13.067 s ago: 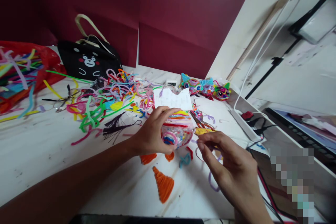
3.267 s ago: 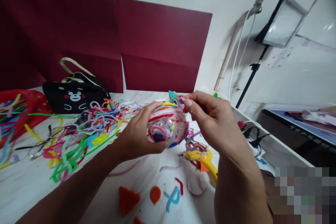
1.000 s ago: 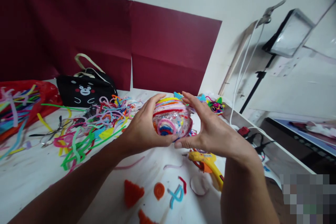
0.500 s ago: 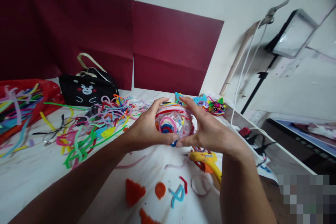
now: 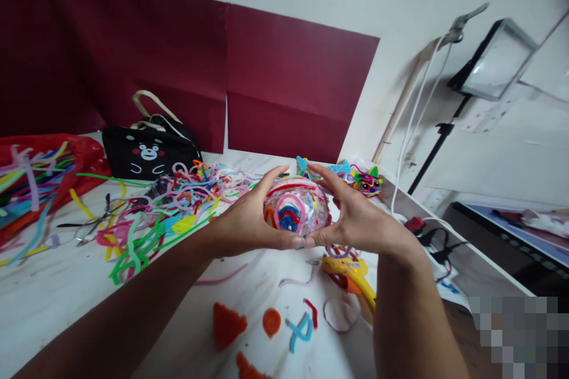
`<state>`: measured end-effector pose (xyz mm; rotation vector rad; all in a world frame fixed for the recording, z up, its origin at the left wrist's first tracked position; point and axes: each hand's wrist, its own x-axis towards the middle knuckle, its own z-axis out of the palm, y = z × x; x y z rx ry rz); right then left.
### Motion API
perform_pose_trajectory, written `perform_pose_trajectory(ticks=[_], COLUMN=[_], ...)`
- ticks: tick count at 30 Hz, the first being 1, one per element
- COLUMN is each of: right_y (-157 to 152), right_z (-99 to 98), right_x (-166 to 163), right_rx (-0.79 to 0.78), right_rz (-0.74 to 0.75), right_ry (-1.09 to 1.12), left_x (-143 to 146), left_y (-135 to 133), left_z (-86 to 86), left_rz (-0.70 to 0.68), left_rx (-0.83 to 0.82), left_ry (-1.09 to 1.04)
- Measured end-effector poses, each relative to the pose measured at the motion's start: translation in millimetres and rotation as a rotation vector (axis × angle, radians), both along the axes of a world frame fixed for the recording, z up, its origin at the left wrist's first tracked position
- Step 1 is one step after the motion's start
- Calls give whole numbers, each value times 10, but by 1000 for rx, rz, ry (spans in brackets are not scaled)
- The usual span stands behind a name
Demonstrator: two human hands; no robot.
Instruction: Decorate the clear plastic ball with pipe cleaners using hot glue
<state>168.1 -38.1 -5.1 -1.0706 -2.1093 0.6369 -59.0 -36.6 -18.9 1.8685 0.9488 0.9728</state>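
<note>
Between my two hands is a round ball (image 5: 313,204) covered in coloured pipe cleaners, with a pink, blue and red ring pattern facing me. My left hand (image 5: 249,213) is curved round its left side, thumb along the bottom. On the right side my right hand (image 5: 355,210) cups it, the two thumbs almost meeting underneath. The ball's far side is hidden. Below my right hand lies a yellow hot glue gun (image 5: 349,269). Nearer me are an orange pipe cleaner triangle (image 5: 227,324), an orange coil (image 5: 271,322) and a light blue twisted piece (image 5: 300,331).
A tangle of loose pipe cleaners (image 5: 178,213) spreads to the left, with glasses (image 5: 95,219) beside it. Behind stands a black bag (image 5: 149,151). A red bag (image 5: 91,157) holds more pipe cleaners. Colourful toys (image 5: 368,182), cables (image 5: 440,243) and a lamp (image 5: 500,59) are to the right.
The ball has turned slightly between my hands, so the ringed pattern sits further right and shows more fully. My left thumb has slid right, close to the right one.
</note>
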Motion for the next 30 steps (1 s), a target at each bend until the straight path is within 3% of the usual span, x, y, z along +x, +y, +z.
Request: perform_pose_trajectory(ticks=[8,15,20,26,30], right_y=[52,77,77,107,138], right_z=[-8,-4,-1,-29,-54], right_x=[20,16,12,21,31], right_rx=[-60,-59,-63,-65,-41], right_rz=[83,102,113,148,166], right_ry=[246,333,343,350,347], left_x=[45,132,144,118,123], left_y=[65,17,38,56,51], left_z=[-123,-93,-139,-162,-181], left_rz=[87,-17,7,139,106], left_rx=[42,58,130,267,265], left_ry=[-222,-327,-315,-168,-205])
